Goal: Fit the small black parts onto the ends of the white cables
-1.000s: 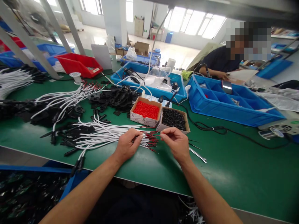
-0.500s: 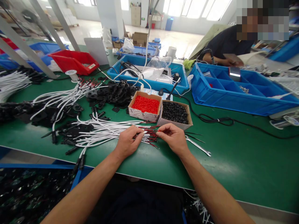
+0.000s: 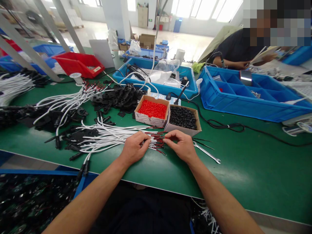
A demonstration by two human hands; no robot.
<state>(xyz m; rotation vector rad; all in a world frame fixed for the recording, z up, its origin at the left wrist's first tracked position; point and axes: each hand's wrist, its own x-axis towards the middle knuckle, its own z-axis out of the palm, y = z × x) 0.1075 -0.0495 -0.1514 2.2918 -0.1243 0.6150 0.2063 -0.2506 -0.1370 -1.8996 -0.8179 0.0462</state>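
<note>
My left hand [image 3: 135, 148] is closed over one of the white cables [image 3: 107, 135], its thumb and forefinger pinched near the stripped end. Thin red and black wires [image 3: 159, 141] stick out from the cable ends between my hands. The fingertips of my right hand [image 3: 181, 146] pinch together at these wires; a tiny red piece shows there, mostly hidden. Just beyond stand a cardboard box [image 3: 149, 120] of small red pieces and a second box [image 3: 182, 129] of small black pieces. To the right of my right hand lies an open-ended wrench [image 3: 208, 153].
Black plastic parts [image 3: 119, 97] are heaped behind the cables. A blue tray [image 3: 117, 78], a red bin [image 3: 73, 66] and a divided blue bin [image 3: 241, 109] line the back. A black power cord [image 3: 219, 125] crosses the right side. Across the bench, a person handles a sheet.
My right fingertips have moved slightly left onto the wire ends, where red showed between them half a second ago. My left hand keeps its grip. The view has tilted down a little.
</note>
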